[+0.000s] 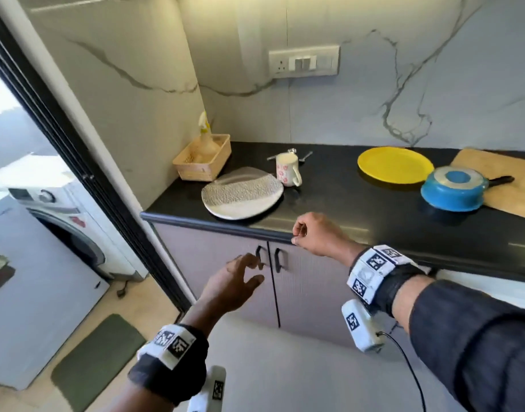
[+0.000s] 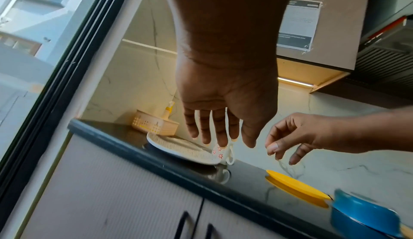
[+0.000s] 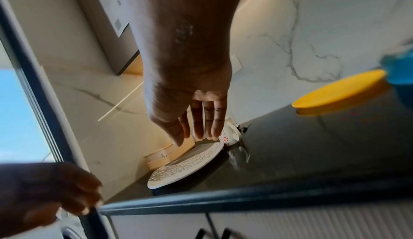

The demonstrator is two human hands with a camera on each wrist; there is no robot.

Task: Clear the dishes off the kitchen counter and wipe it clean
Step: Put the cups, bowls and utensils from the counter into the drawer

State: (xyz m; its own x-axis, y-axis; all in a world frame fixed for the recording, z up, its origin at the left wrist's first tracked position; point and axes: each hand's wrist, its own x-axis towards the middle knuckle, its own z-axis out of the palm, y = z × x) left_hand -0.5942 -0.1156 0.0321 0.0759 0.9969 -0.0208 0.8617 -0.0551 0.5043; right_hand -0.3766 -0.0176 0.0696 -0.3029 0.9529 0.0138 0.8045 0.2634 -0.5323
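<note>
The white plate [image 1: 242, 193] is lying flat at the near left part of the black counter [image 1: 338, 200], and it is being taken here as the first dish to be cleared. From the right hand [image 1: 316, 233] it is placed at about 10 o'clock, near; from the left hand [image 1: 236, 282] it is placed at about 12 o'clock, further up, because this hand is being held lower, in front of the cupboard doors [image 1: 225, 263]. The right hand is therefore judged to be the nearer one. The plate's longer side is running from left to right, along the counter edge.

Just behind the plate, at 1 o'clock, a mug [image 1: 288, 169] is standing upright. Well apart, at 3 o'clock, a yellow plate [image 1: 395, 165] and a blue pan [image 1: 451, 188] are lying.

Nothing is being held. The left hand is being kept wide, with fingers spread and relaxed. The right hand is being kept narrow, with fingers loosely curled.

Some cutlery [image 1: 304, 157] behind the mug is partly hidden and hard to make out. The cutting board [image 1: 511, 185] is being cut off by the right border.
</note>
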